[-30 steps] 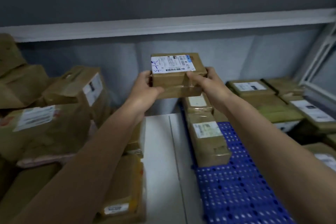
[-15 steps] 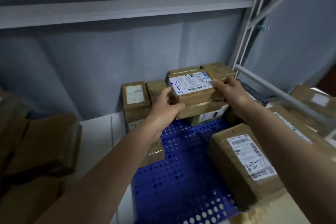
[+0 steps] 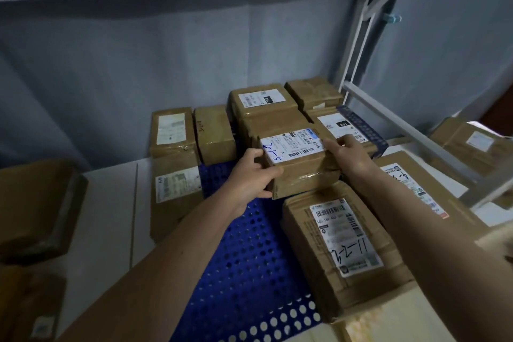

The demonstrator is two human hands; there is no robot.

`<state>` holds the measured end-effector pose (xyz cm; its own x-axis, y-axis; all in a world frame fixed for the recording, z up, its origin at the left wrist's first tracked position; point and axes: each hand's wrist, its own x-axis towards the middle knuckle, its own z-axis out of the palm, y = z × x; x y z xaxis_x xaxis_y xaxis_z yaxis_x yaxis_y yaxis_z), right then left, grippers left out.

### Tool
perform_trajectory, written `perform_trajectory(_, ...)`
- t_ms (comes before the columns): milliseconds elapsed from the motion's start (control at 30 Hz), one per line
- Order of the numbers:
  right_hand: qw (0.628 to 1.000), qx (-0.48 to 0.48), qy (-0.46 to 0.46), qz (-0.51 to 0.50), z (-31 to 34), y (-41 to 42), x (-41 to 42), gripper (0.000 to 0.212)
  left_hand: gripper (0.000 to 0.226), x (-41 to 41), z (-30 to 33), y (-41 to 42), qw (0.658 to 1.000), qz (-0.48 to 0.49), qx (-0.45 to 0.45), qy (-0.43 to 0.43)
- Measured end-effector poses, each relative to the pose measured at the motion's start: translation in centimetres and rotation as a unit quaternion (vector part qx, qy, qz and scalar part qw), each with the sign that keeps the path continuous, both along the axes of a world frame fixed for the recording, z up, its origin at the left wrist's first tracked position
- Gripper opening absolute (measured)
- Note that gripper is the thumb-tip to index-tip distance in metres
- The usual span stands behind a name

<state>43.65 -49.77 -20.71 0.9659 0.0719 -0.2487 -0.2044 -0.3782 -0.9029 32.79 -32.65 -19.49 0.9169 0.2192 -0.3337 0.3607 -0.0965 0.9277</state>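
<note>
Left hand [image 3: 249,176] and right hand [image 3: 352,159] are gripping the labelled parcel [image 3: 299,166] by opposite ends, label facing up, likely so it reads, holding it low over the blue perforated mat [image 3: 244,253], between the rear boxes [image 3: 263,111] and the near box [image 3: 301,233].

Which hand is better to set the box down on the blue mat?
Probably the left hand: it grips the box at its left end over bare mat, with room to go down. The right hand grips the other end close above parcels, so it would likely bump them first.
</note>
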Motion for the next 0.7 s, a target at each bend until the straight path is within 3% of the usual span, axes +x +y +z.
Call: perform_trajectory(700,0.993,-0.075,-0.023,0.089,-1.4,-0.8,1.6,0.035,0.027,1.6,-3.9,-2.8,0.98,0.11,0.163,-0.019)
